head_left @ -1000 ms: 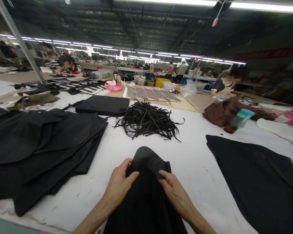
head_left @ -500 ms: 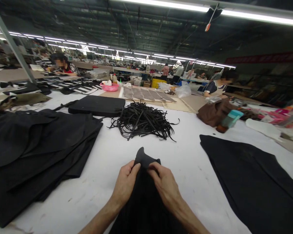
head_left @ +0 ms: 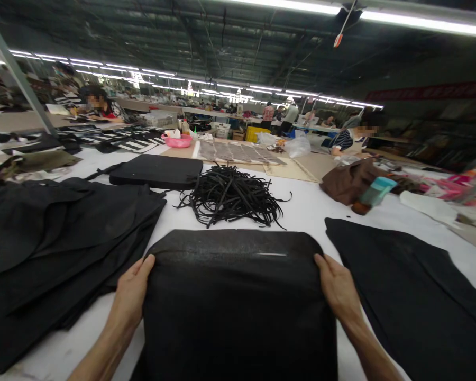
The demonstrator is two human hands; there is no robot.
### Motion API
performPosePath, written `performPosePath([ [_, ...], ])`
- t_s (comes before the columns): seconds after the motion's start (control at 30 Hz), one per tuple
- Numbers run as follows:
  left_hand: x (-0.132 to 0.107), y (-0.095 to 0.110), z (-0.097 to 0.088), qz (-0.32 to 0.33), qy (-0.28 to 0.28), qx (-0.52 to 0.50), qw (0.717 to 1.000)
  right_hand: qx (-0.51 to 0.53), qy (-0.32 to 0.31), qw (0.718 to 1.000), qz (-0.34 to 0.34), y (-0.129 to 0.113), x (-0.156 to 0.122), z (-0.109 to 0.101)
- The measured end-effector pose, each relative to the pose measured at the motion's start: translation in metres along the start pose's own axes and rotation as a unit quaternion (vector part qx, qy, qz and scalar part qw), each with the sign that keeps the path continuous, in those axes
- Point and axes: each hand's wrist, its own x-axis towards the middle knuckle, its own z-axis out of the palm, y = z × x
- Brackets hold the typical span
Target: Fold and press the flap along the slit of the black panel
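Hands [head_left: 132, 290] grip black sheet [head_left: 238, 307] by both sides.

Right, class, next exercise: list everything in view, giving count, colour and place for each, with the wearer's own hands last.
Held piece: 1, black, front centre
Strip heap: 1, black, beyond the held piece
Left pile: 1, black, left
Right stack: 1, black, right
Flat pad: 1, black, left of the strip heap
Bundle: 1, brown, right
Bottle: 1, teal-topped, by the bundle
Basin: 1, pink, behind the flat pad
Tabletop: 1, white, beneath these
Pole: 1, grey, far left
Lamps: many, white, overhead
Co-workers: several, mixed clothing, background
Distant clutter: too small to count
Left hand: 1, bare, gripping the held piece's left edge
Right hand: 1, bare, gripping its right edge
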Motion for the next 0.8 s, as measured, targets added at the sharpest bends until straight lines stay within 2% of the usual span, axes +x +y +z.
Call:
performPosePath([
  [0.03,0.003,0.001,-0.005,-0.005,0.012,-0.002,1.000,-0.009,-0.009,1.000,0.007,0.009,0.005,-0.005],
  [0.1,0.005,0.001,-0.012,-0.006,0.001,0.002,1.000,-0.031,-0.024,0.999,0.010,0.025,0.010,-0.011],
  [0.2,0.006,-0.001,-0.013,0.011,-0.013,0.039,0.999,-0.085,-0.045,0.995,0.000,0.036,0.013,-0.009],
  [0.27,0.009,-0.002,-0.011,0.048,-0.014,0.122,0.991,-0.133,-0.068,0.989,0.001,0.038,0.015,-0.004],
  [0.3,0.012,-0.003,-0.009,0.080,-0.014,0.190,0.978,-0.157,-0.077,0.985,0.004,0.039,0.016,-0.001],
  [0.4,0.022,-0.004,-0.006,0.174,-0.004,0.382,0.908,-0.218,-0.078,0.973,0.018,0.042,0.017,0.014],
  [0.43,0.025,-0.005,-0.005,0.191,0.005,0.421,0.887,-0.240,-0.076,0.967,0.024,0.044,0.016,0.020],
  [0.53,0.029,-0.009,-0.004,0.209,0.040,0.481,0.851,-0.297,-0.075,0.951,0.037,0.048,0.007,0.035],
  [0.57,0.028,-0.010,-0.004,0.223,0.049,0.514,0.827,-0.310,-0.076,0.947,0.039,0.049,0.004,0.039],
  [0.6,0.027,-0.012,-0.004,0.248,0.054,0.556,0.792,-0.320,-0.077,0.943,0.041,0.049,0.001,0.042],
  [0.7,0.018,-0.013,0.000,0.370,0.057,0.666,0.645,-0.340,-0.077,0.937,0.041,0.047,-0.004,0.044],
  [0.73,0.012,-0.013,0.004,0.411,0.047,0.677,0.608,-0.343,-0.077,0.935,0.040,0.047,-0.004,0.044],
  [0.77,0.006,-0.012,0.010,0.441,0.022,0.674,0.593,-0.345,-0.078,0.935,0.039,0.046,-0.003,0.044],
  [0.8,-0.001,-0.012,0.017,0.455,-0.024,0.664,0.593,-0.347,-0.078,0.934,0.038,0.045,-0.002,0.045],
])
